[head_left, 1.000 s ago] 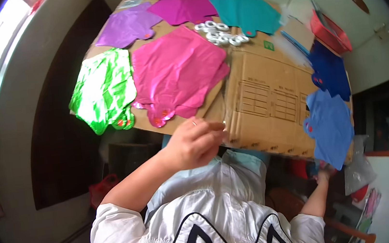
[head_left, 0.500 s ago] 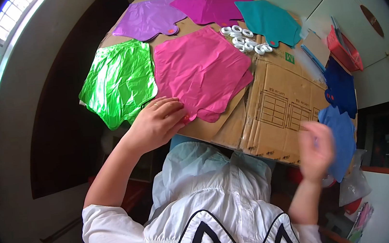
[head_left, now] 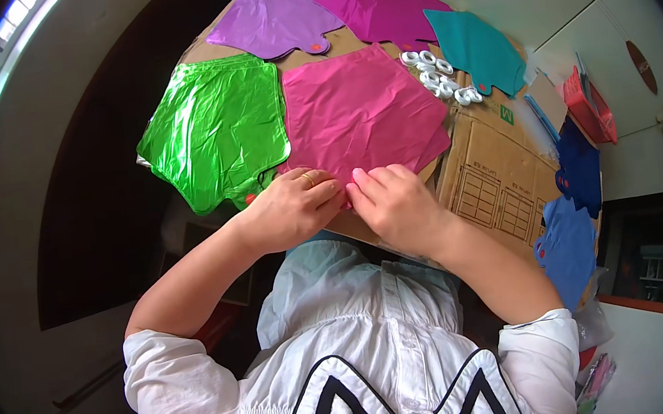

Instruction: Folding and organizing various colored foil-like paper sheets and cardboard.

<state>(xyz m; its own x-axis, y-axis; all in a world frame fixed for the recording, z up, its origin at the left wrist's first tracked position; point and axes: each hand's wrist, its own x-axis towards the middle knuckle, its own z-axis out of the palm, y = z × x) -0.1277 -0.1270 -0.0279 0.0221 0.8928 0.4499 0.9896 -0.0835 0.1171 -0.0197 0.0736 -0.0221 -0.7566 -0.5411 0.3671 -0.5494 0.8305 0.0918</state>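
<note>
A flat, deflated pink foil balloon [head_left: 365, 108] lies on the cardboard in front of me, with creases across its surface. Its narrow tab end points toward me. My left hand [head_left: 296, 209] presses on that end from the left, fingers bent together on the foil. Close beside it, my right hand [head_left: 400, 208] has its thumb and fingertips pinched at the same tab. What lies between the fingertips is mostly hidden. A shiny green foil balloon [head_left: 215, 134] lies directly left of the pink one, its red-dotted tab next to my left wrist.
Lilac [head_left: 273, 22], magenta [head_left: 390, 8] and teal foil balloons [head_left: 478, 48] lie along the far side. Several small white rolls [head_left: 438, 78] sit between pink and teal. Navy [head_left: 579, 168] and blue balloons [head_left: 567, 248] rest at right, near a red basket [head_left: 589, 105]. A cardboard box [head_left: 501, 170] supports everything.
My right hand has come left from beside the blue balloon to the pink balloon's tab. My left hand stays at the tab, a little further right in the picture. The view has shifted slightly.
</note>
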